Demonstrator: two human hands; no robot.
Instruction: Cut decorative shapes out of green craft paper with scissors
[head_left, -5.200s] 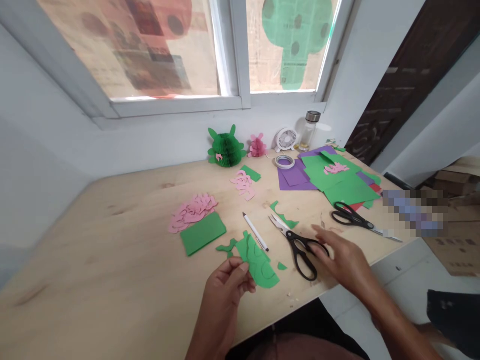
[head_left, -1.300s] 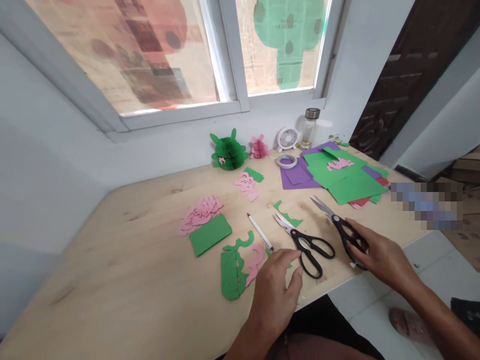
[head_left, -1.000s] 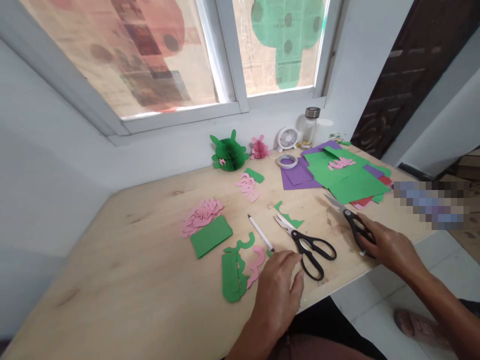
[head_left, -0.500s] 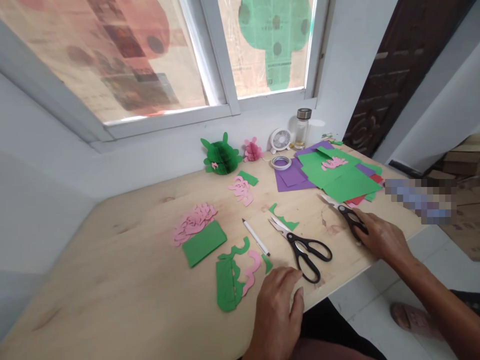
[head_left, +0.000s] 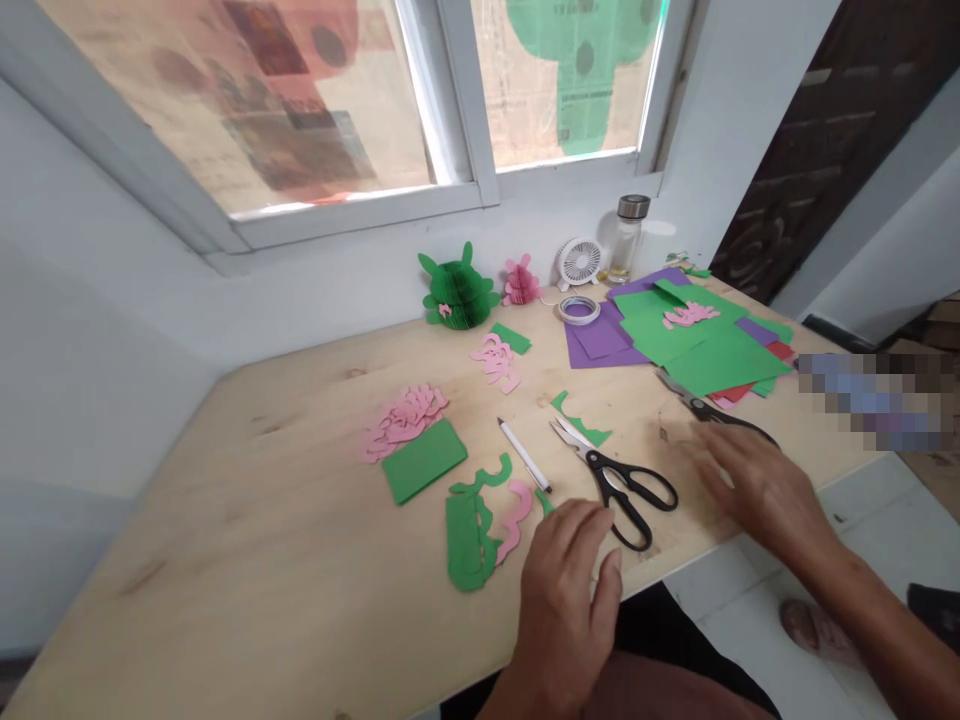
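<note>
Near the table's front edge, my left hand (head_left: 568, 590) rests empty with fingers apart, beside the handles of black-handled scissors (head_left: 615, 478). My right hand (head_left: 757, 485), slightly blurred, is open just in front of a second pair of scissors (head_left: 709, 408). Left of the nearer scissors lies a white pen (head_left: 525, 455). Green cut paper (head_left: 466, 545) and a pink wavy strip (head_left: 514, 520) lie left of my left hand. Behind them are a folded green paper (head_left: 424, 461) and a pile of pink cutouts (head_left: 409, 415).
Along the wall stand a green paper honeycomb figure (head_left: 459, 293), a smaller pink one (head_left: 520, 283), a white fan (head_left: 580, 262) and a glass bottle (head_left: 626, 240). A tape roll (head_left: 579, 310) lies on purple sheets (head_left: 600, 345), beside stacked green paper (head_left: 727, 358).
My right hand has let go of the farther scissors, which now lie on the table, and has moved off their handles. The view has shifted slightly.
</note>
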